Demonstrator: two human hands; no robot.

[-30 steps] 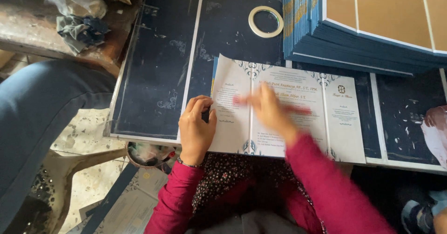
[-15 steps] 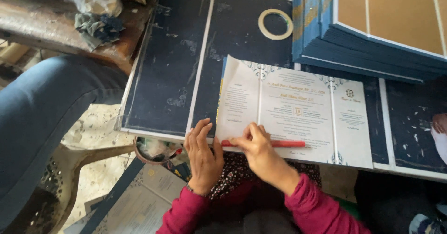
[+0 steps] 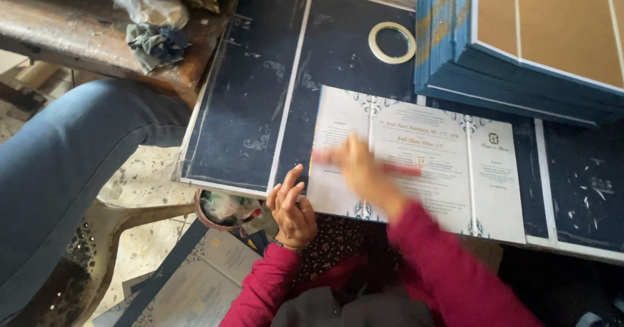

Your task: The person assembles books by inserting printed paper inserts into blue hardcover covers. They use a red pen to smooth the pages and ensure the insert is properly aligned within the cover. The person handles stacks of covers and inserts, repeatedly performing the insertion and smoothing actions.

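The printed card sheet (image 3: 416,164) lies flat on the desk (image 3: 247,106). The left hand (image 3: 292,210), fingers spread, should pin its corner firmly while the blurred right hand (image 3: 361,168), grip unclear, presses the red tool (image 3: 400,169) evenly.

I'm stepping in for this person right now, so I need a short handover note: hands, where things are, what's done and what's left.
Left hand: flat on the near left edge of the white printed three-panel card sheet, fingers spread, holding nothing.
Right hand: blurred in motion over the sheet's left fold, with a thin red stick-like tool under it; grip unclear.
The sheet lies open and flat on the dark blue board. White tape ring is behind it, the stack of blue covers at the far right.
Done: sheet laid out flat.
Left: no panel folded yet.
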